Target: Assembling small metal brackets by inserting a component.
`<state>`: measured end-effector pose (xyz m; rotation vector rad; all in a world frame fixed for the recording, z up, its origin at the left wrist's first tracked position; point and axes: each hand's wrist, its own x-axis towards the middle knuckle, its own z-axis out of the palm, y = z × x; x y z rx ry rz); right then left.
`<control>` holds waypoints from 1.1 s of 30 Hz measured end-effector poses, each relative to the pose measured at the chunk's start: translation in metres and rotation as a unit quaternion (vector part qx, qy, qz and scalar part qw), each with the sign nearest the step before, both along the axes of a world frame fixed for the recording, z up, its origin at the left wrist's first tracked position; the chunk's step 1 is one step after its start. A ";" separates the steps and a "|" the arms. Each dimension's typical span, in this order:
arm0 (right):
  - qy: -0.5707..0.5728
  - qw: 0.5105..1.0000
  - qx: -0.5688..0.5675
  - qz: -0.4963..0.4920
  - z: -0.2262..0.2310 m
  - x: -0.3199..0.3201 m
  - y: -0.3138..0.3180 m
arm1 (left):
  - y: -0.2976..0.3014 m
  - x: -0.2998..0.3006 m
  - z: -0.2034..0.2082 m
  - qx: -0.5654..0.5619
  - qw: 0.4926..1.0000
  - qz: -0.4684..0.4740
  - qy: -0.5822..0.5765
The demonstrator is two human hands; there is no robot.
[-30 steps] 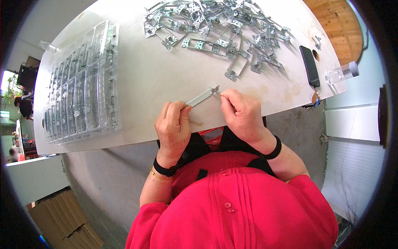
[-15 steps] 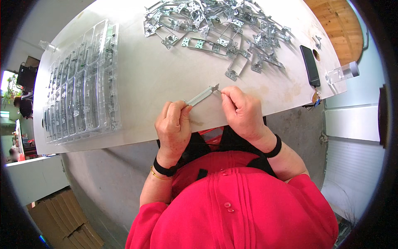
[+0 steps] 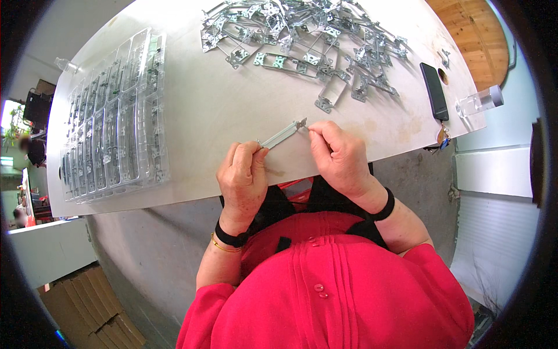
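Note:
A slim metal bracket (image 3: 281, 136) with a long flat bar and small flared ends is held between my hands, just above the table's near edge. My left hand (image 3: 239, 171) pinches its lower left end between thumb and fingers. At the upper right end, my right hand (image 3: 339, 156) has thumb and forefinger pinched together on a thin part of the bracket; the exact grip spot is too small to make out. Beyond my hands, a heap of similar metal brackets (image 3: 302, 41) lies tangled at the far middle of the table.
Clear plastic trays (image 3: 119, 128) with metal parts in their compartments are stacked on the left. On the right lie a black phone (image 3: 435, 92) and a clear bottle with a grey cap (image 3: 478, 102). The white tabletop (image 3: 200, 99) ends close to my body.
Almost nothing differs. Both hands keep their grip on the bracket, and my right hand has shifted very slightly to the left.

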<state>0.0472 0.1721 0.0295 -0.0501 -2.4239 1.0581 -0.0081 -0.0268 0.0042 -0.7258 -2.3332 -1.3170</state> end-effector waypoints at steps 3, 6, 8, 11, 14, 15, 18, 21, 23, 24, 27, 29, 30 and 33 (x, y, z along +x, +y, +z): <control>0.008 1.000 0.015 -0.001 -0.002 -0.001 0.003 | 0.000 0.000 0.002 -0.002 1.000 0.001 -0.003; -0.011 1.000 0.014 0.011 0.000 0.001 0.002 | 0.000 0.000 0.001 -0.003 1.000 0.002 -0.006; -0.023 1.000 0.005 0.008 0.004 0.005 0.002 | -0.001 0.001 0.000 -0.004 1.000 0.003 -0.007; -0.030 1.000 0.002 -0.003 0.009 0.009 0.003 | -0.001 0.000 -0.001 -0.004 1.000 0.003 -0.005; -0.022 1.000 0.013 -0.008 0.009 0.009 0.007 | -0.001 0.000 -0.001 -0.003 1.000 0.000 -0.002; -0.019 1.000 0.019 -0.006 0.008 0.008 0.007 | 0.000 0.000 -0.001 -0.002 1.000 0.001 -0.004; 0.001 1.000 0.024 -0.006 0.004 0.006 0.007 | 0.000 0.000 -0.001 0.000 1.000 0.001 -0.004; 0.006 0.999 0.040 -0.003 0.005 0.005 0.007 | 0.000 -0.001 -0.001 -0.002 1.000 0.002 -0.001; 0.012 0.999 0.046 -0.002 0.004 0.004 0.007 | 0.000 0.000 0.000 -0.004 1.000 0.002 0.001; 0.018 0.998 0.052 -0.002 0.004 0.004 0.007 | 0.001 0.000 0.001 -0.008 1.000 0.004 0.004; 0.019 0.998 0.058 -0.007 0.002 0.003 0.006 | 0.001 0.000 0.002 -0.012 1.000 0.004 0.006; 0.016 0.998 0.058 -0.008 0.003 0.003 0.005 | 0.001 0.000 0.002 -0.012 1.000 0.004 0.005; 0.013 0.998 0.057 -0.008 0.003 0.003 0.005 | 0.001 -0.001 0.002 -0.010 1.000 0.002 0.009; 0.020 0.997 0.080 -0.005 0.003 0.002 0.007 | 0.001 -0.001 0.002 -0.005 1.000 -0.001 0.009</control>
